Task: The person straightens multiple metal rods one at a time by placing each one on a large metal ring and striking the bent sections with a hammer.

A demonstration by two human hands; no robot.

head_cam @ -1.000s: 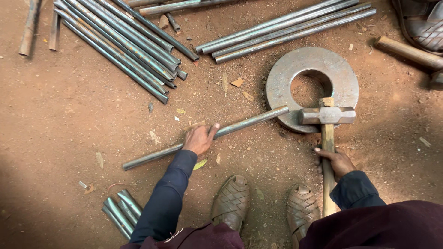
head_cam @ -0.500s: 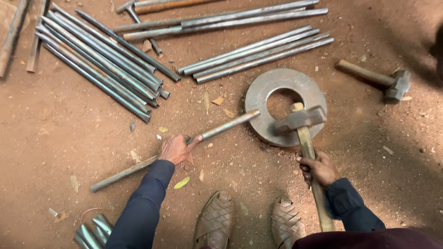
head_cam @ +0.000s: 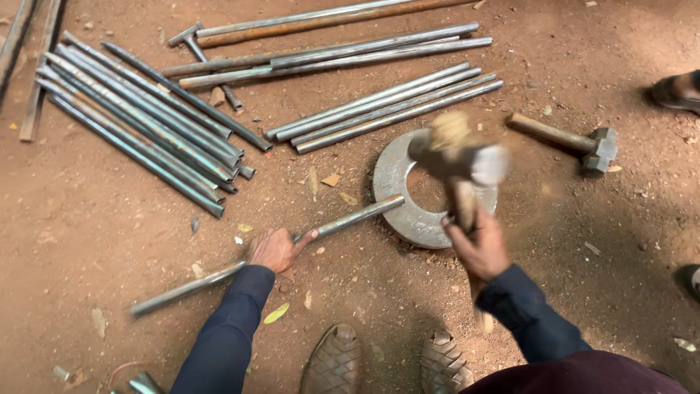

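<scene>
The left hand (head_cam: 275,248) presses down on a rod (head_cam: 343,221), fingers wrapped over it about midway along its length; the rod lies on the dirt, its 2 o'clock end resting on the rim of a steel ring (head_cam: 397,211). The right hand (head_cam: 477,246) is clenched around the wooden handle of a hammer (head_cam: 459,157), whose blurred head is raised over the ring's hole. At 10 o'clock from the ring lies a pile of rods (head_cam: 138,131); at 12 o'clock, more rods (head_cam: 386,106). A second hammer (head_cam: 572,142) lies at 3 o'clock. Two shoes (head_cam: 379,361) show at 6 o'clock.
</scene>
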